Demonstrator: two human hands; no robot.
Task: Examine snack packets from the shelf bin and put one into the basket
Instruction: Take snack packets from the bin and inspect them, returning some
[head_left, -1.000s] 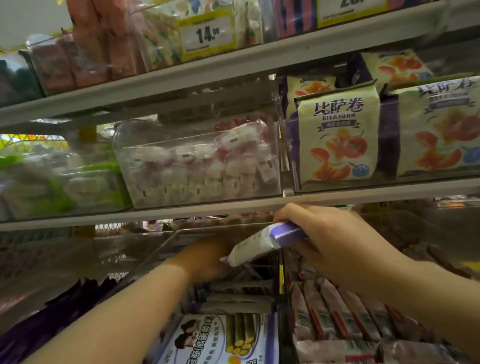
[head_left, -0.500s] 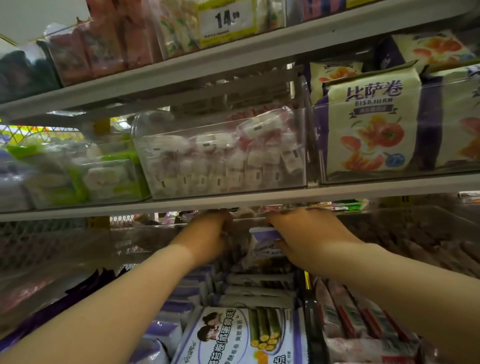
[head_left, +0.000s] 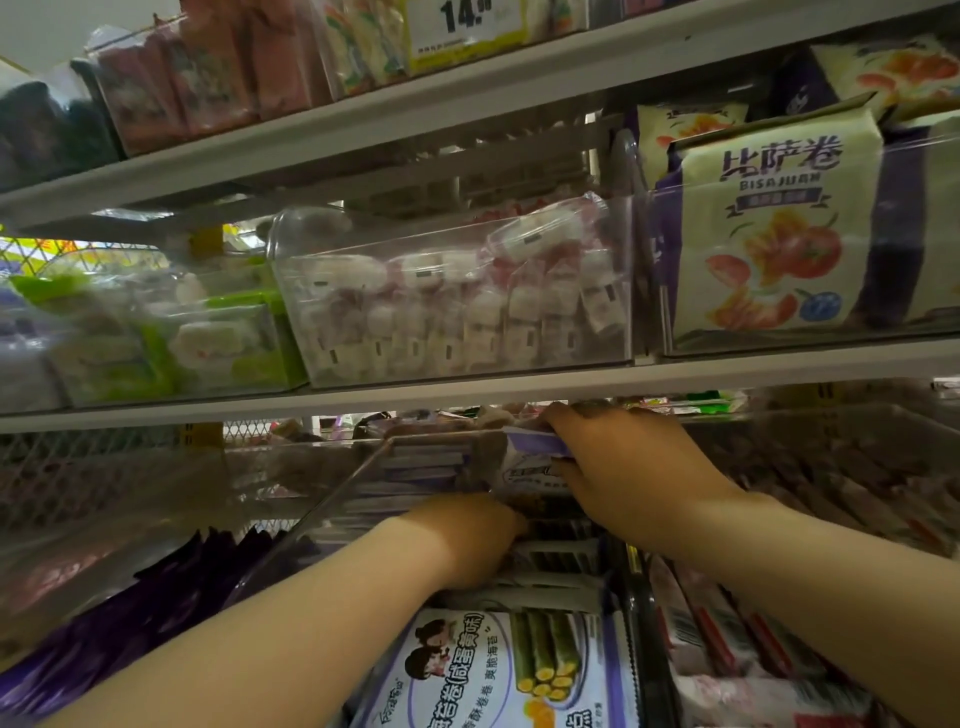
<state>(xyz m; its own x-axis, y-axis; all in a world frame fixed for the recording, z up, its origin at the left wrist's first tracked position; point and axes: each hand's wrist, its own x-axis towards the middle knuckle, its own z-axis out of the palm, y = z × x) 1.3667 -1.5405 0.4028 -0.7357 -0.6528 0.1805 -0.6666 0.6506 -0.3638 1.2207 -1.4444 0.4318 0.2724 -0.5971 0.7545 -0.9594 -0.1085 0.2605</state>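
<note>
**Packet pinched at the back of the bin**

Head view: the right hand (head_left: 639, 467) reaches under the shelf edge (head_left: 363, 402) into the clear shelf bin (head_left: 332, 499). It pinches a purple-and-white snack packet (head_left: 535, 448) near its top edge, with the fingers over it and the thumb beneath. The packet stands tilted, among the rows stacked at the back of the bin. The left hand (head_left: 467, 540) sits lower and nearer, just beside the right, with its back up and its fingers dipped among the stacked packets. Whether they grip anything cannot be told. A seaweed-roll packet (head_left: 498, 670) lies flat at the front of the bin, printed face up. On the shelf above, a pizza-roll bag (head_left: 779, 228) stands in its own clear bin. The basket is not in view.

By its look the snack packet is light, a thin film wrapper round brittle rolls. That would make it slick, crinkly and easy to crush. A hold at the sealed end, or flat across both faces, would likely suit better than a squeeze in the middle. The shelf overhead leaves little room, so drawing it out towards the body seems safer than lifting.
</note>
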